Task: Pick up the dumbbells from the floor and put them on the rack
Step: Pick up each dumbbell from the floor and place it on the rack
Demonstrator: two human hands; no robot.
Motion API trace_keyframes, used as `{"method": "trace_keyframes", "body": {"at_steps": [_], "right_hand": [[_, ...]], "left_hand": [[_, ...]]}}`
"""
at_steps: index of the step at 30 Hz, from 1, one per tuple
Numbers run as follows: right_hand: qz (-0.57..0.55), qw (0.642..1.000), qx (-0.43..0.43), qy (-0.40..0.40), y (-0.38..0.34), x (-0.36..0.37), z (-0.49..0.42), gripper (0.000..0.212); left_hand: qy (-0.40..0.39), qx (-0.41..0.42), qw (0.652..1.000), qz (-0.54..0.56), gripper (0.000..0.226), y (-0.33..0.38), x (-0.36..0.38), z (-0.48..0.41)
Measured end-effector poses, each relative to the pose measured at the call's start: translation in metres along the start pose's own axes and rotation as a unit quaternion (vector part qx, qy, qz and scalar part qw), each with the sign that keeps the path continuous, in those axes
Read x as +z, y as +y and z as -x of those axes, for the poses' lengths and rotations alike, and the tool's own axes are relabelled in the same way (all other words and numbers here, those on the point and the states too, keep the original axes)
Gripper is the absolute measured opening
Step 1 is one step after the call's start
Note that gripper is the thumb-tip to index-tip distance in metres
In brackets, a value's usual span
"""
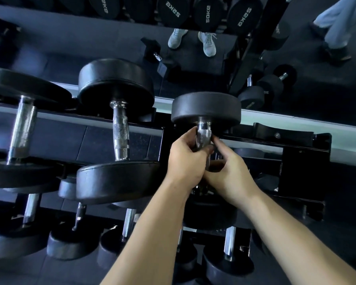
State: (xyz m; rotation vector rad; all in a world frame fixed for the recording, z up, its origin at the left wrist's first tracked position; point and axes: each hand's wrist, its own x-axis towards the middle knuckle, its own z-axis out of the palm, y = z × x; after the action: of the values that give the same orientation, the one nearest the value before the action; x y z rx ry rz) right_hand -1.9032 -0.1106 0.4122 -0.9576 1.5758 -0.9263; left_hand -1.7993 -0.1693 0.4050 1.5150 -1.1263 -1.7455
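Observation:
A black dumbbell (206,109) with a chrome knurled handle lies over the top tier of the black rack (292,138), its far head above the back rail. My left hand (188,159) grips the handle from the left. My right hand (228,173) grips the same handle from the right and lower down. The dumbbell's near head is hidden under my hands and wrists. Two more dumbbells (119,128) rest on the same tier to the left.
A bare cradle of the rack (275,132) is to the right of the held dumbbell. Lower tiers hold several smaller dumbbells (228,262). Behind the rack a mirror reflects shoes (209,43), heavier dumbbells and a second person's legs (335,27).

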Motion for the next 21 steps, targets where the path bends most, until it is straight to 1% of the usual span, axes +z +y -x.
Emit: {"method": "trace_keyframes", "body": {"at_steps": [4,7,11,13,21], "right_hand": [[-0.005,1.0,-0.001,0.009,0.002,-0.004,0.0,0.068],[-0.013,1.0,-0.005,0.018,0.002,-0.004,0.002,0.067],[-0.03,0.999,0.006,0.011,0.0,0.0,0.003,0.067],[-0.038,0.999,0.011,0.009,-0.002,0.002,0.004,0.067],[0.013,1.0,0.019,0.003,-0.006,-0.001,0.007,0.077]], "left_hand": [[-0.007,0.007,1.0,-0.02,0.036,0.002,0.005,-0.003],[-0.011,0.009,0.999,-0.044,0.039,0.004,0.004,-0.004],[-0.015,0.003,0.998,-0.069,0.042,0.007,-0.001,-0.004],[-0.02,0.006,0.997,-0.076,0.036,0.011,-0.003,-0.002],[-0.024,0.02,0.993,-0.112,0.03,0.015,-0.003,0.002]]}}
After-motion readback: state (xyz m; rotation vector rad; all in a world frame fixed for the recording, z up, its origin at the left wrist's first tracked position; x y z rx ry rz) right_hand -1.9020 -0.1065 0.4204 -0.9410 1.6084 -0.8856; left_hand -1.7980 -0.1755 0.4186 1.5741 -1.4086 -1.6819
